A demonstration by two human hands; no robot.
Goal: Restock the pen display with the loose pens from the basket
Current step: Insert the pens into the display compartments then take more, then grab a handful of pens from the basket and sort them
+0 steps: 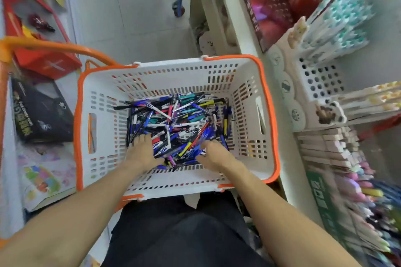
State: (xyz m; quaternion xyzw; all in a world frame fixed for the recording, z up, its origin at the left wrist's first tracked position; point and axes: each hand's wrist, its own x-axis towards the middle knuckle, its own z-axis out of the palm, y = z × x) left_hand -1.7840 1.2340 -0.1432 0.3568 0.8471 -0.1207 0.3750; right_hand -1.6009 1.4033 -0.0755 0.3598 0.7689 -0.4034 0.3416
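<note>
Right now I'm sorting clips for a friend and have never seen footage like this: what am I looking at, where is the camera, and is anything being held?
There is no machine here. A person wears one wide-angle camera on the head, looking down at their own bare arms in a shop aisle. In front of them sits a white basket with an orange rim, holding a heap of loose pens. The left hand and right hand both rest in the pile; whether either grips a pen cannot be told. The blurred pen display is to the right.
</note>
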